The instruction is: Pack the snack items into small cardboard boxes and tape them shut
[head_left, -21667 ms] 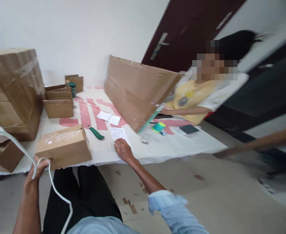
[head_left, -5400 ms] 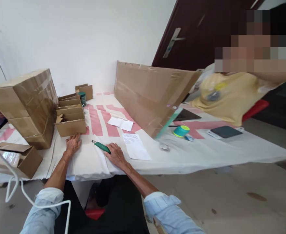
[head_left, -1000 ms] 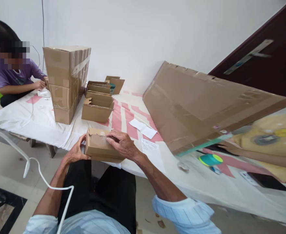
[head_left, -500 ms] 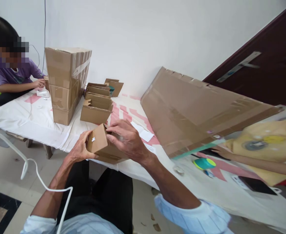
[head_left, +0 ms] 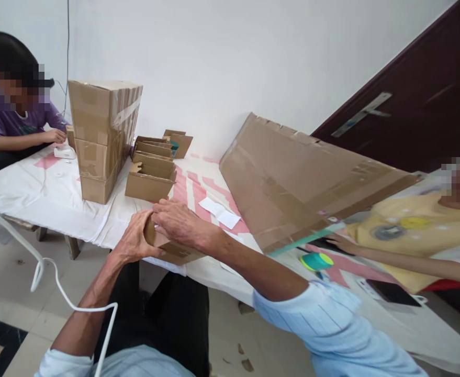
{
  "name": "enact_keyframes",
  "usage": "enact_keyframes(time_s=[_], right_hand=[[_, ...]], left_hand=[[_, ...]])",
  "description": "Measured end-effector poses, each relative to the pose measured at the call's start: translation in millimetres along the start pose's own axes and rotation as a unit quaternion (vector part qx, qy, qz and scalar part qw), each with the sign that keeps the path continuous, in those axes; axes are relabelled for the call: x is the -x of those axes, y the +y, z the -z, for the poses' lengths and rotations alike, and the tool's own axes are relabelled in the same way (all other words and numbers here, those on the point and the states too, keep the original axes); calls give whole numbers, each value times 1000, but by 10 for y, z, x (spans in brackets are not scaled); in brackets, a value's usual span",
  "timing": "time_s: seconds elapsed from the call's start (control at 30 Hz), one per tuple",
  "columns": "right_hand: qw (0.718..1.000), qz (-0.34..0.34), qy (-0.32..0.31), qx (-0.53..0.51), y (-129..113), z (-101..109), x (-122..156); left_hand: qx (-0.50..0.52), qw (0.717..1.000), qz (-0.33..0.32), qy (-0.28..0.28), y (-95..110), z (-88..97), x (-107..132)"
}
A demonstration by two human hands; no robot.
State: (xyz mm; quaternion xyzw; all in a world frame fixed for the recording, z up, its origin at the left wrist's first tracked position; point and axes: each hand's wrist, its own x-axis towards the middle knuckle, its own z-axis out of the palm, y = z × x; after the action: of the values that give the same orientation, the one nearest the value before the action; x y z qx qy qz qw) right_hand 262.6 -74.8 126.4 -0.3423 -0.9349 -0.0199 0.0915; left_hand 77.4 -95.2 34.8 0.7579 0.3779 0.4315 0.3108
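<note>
A small brown cardboard box [head_left: 179,253] lies tilted at the table's front edge, above my knees. My left hand [head_left: 136,236] is wrapped round its left end, thumb along the near side and fingers over the top. My right hand [head_left: 180,222] is bent over the top of that end, its fingers curled down against the cardboard close to the left fingers. The hands hide most of the box's end and top. Just behind stand open small boxes [head_left: 150,184] in a row, with flaps up.
A tall stack of taped cartons [head_left: 93,152] stands at left. A large cardboard sheet [head_left: 292,178] leans at right. Papers [head_left: 219,212], a teal tape roll [head_left: 316,261] and a phone [head_left: 393,292] lie on the cloth-covered table [head_left: 108,222]. People sit at both sides. A white cable [head_left: 76,308] crosses in front.
My right hand has moved left, over the box's end, covering the small white mark that showed there. My left hand keeps its hold. The view has shifted slightly.
</note>
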Motion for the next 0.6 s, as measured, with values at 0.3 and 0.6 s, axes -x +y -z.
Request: enact_keyframes(time_s=[0.3, 0.6], right_hand=[[991, 20, -71, 109, -37, 90, -107], [971, -70, 83, -213, 124, 455, -111]], left_hand=[[-10, 1000, -16, -7, 14, 13, -34], [-9, 1000, 9, -13, -6, 84, 0]])
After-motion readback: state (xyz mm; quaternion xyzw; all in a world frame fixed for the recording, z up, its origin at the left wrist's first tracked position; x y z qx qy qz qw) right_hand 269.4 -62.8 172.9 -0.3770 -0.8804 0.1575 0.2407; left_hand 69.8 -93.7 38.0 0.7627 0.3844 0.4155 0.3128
